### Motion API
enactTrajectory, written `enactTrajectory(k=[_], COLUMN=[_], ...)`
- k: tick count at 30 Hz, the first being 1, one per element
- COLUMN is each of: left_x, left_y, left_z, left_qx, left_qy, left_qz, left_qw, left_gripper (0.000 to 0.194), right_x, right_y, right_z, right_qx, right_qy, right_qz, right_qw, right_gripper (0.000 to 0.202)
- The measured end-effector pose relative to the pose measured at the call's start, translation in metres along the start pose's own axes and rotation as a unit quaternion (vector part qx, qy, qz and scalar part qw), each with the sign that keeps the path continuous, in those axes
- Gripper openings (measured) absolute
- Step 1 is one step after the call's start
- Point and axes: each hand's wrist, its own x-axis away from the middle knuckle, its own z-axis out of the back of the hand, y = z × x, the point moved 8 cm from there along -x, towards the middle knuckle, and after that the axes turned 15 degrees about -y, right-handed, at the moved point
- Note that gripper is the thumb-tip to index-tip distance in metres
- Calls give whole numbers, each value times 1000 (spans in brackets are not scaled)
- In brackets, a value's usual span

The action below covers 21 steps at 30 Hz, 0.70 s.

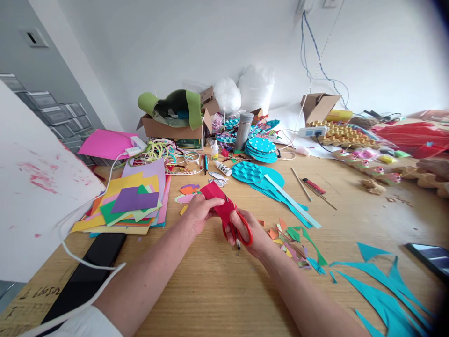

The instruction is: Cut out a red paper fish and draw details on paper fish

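My left hand [202,211] pinches a piece of red paper [211,189] between thumb and fingers, above the middle of the table. Red-handled scissors [248,232] are in my right hand [253,233], its fingers wrapped through the loops. The scissors' blades meet the red paper near its right edge; how far they are apart is hard to make out. Under my right hand a pen-like tip [238,244] shows. Beyond my left hand lie small cut shapes in pink [185,198] and orange, and printed fish cutouts [218,176].
A stack of coloured paper [136,200] lies left, by a black phone [91,267] with a white cable across it. Paper scraps [293,238] and blue offcuts [379,285] spread to the right. Blue discs [247,172], glue bottles [215,152] and a grey flask [243,131] stand farther back.
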Motion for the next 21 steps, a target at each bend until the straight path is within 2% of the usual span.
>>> enactTrajectory(k=[10,21], left_x=[0,-1], left_y=[-1,-5], left_z=[1,2], left_qx=[16,27], left_qy=[11,16], left_qz=[-6,-3], left_qw=[1000,1000], left_gripper=[22,25], right_x=[-2,-4], right_y=[5,11], right_z=[3,3], right_qx=[-10,-36], right_qy=[-1,-28], right_qz=[7,-4], right_qw=[1000,999], right_gripper=[52,41])
